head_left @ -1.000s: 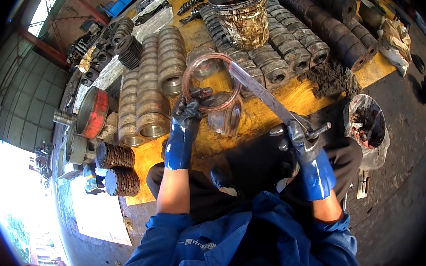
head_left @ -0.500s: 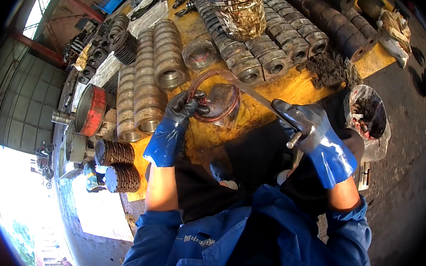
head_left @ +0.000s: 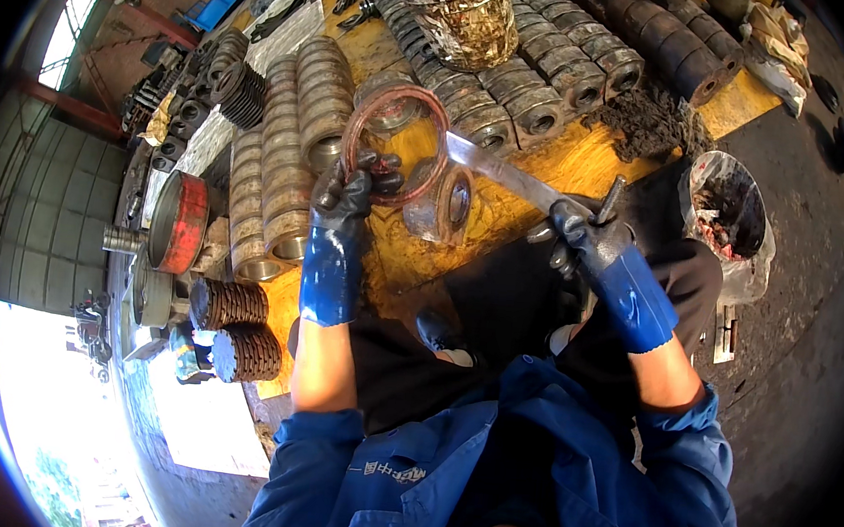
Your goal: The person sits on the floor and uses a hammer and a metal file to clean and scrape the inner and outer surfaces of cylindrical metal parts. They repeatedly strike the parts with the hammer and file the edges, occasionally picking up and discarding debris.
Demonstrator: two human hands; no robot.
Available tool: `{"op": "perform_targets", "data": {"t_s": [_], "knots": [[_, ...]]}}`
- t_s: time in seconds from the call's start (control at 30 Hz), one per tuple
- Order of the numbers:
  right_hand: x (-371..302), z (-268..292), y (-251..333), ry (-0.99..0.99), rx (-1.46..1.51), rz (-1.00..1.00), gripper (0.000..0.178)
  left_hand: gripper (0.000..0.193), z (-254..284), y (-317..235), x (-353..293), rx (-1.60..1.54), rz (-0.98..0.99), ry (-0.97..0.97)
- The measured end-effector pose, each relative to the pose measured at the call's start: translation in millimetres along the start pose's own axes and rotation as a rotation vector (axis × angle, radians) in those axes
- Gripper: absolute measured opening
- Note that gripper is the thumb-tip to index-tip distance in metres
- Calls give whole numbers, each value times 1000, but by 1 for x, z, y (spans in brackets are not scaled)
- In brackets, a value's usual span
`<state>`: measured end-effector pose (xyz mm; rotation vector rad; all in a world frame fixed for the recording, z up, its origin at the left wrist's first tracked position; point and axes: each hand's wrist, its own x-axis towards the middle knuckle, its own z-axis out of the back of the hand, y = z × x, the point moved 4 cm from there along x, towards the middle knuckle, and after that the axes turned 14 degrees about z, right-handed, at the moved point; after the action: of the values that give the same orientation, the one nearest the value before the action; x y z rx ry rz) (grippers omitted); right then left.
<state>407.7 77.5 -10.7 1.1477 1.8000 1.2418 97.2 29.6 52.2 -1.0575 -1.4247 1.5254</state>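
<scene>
My left hand (head_left: 346,196), in a black and blue rubber glove, is closed on the lower left of a reddish-brown metal ring (head_left: 442,138), which is tilted up above the bench. In the same kind of glove, my right hand (head_left: 590,245) grips a long flat metal scraper (head_left: 508,174) by its round handle. The blade points left, and its tip is at the ring's right side; I cannot tell if they touch. Just below the ring, a short thick metal collar (head_left: 443,206) stands on the yellow bench top (head_left: 504,225). Another collar (head_left: 386,112) shows partly through the ring.
Rows of stacked metal cylinders (head_left: 294,189) lie at left and far side. A grimy bucket (head_left: 460,29) stands among them. Dark fibrous waste (head_left: 651,123) lies at right, near a bag-lined bin (head_left: 731,218). Stacked ridged discs (head_left: 241,353) and a red-banded drum (head_left: 185,223) sit left.
The ring has been raised and turned to face me, moving slightly left. My right hand has rotated the scraper, so its handle end now points up and away. The collar beneath is more exposed.
</scene>
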Motion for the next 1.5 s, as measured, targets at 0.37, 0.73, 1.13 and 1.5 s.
{"op": "perform_targets", "data": {"t_s": [0.37,0.73,1.13,1.5], "knots": [[-42,-51,-55,-41,946,-494,27,23,-22,17,21,-369,-241,86],[-1,5,-12,-120,216,-91,15,27,-13,-9,1,114,-109,224],[-5,-44,86,687,-1633,1011,39,28,0,-13,-1,424,164,263],[49,30,6,387,494,106,42,31,-6,-23,3,262,0,221]]}}
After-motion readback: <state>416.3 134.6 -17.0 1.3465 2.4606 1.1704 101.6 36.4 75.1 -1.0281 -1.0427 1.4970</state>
